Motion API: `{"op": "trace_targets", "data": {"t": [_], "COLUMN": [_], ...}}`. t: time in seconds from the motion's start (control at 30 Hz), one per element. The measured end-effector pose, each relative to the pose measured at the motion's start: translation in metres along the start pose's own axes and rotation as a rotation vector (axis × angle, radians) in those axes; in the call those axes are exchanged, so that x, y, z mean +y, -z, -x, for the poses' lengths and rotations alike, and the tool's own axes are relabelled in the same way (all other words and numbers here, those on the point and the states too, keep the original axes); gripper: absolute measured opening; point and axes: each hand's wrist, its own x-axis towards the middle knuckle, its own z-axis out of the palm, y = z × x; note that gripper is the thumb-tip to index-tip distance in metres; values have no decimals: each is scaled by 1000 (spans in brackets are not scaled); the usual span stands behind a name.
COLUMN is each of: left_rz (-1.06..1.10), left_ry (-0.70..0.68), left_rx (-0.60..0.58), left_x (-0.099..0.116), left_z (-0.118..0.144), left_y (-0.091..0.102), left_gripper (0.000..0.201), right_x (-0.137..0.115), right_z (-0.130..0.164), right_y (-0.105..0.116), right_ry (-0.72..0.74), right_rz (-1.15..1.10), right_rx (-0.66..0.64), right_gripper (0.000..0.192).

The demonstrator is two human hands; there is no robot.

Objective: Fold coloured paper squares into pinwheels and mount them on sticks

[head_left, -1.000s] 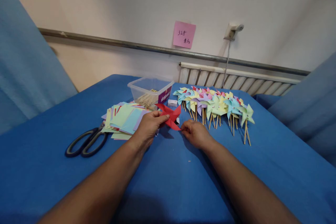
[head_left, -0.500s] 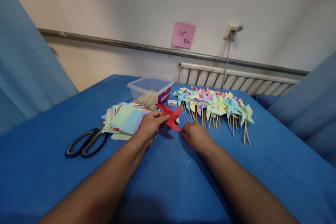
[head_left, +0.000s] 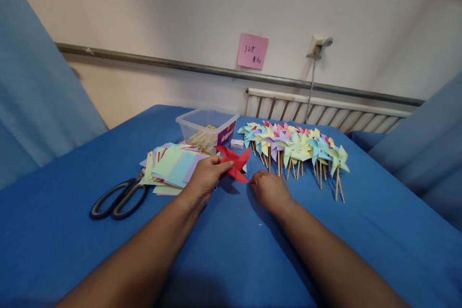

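Observation:
My left hand (head_left: 208,173) pinches a red paper pinwheel (head_left: 237,160) between thumb and fingers, its folded blades facing up above the table. Just right of the lowest blade tip, my right hand (head_left: 270,189) is closed with its fingers curled together near the tabletop. Whatever those fingers hold, if anything, is hidden. Beside my left hand lies a stack of coloured paper sheets (head_left: 175,167). Finished pinwheels (head_left: 298,148) on wooden sticks lie in a cluster beyond my right hand.
Black-handled scissors (head_left: 119,198) lie left of the paper, their blades partly under it. Behind the stack stands a clear plastic box (head_left: 187,127) holding wooden sticks (head_left: 204,138). A small white box (head_left: 237,144) sits beside it. Blue cloth covers the table (head_left: 224,250); a wall rail (head_left: 173,65) runs behind.
The whole view has shifted very slightly. Both hands and the red pinwheel keep nearly the same places and grip.

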Motion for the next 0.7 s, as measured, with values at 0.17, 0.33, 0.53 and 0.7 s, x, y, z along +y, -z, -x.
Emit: {"op": "trace_targets", "data": {"t": [0.17,0.33,0.53,0.7], "left_rz": [-3,-112,-221,-243], "left_ry": [-32,-127,-202,-219], "left_rx": [6,16,0,-38], "left_x": [-1,-4,-7,-6], "left_z": [-1,4,15,20], "left_y": [2,-2,-16,-20], "left_gripper": [25,26,25,25], "right_x": [4,-6,-21,-17], "right_z": [3,14,18,14], "right_y": [9,18,13,10], "right_ry": [-64,16,52,2], "right_rz": [-137,-535,-748,-774], "right_rx": [103,439,569,625], "right_gripper": [20,16,14,11]}}
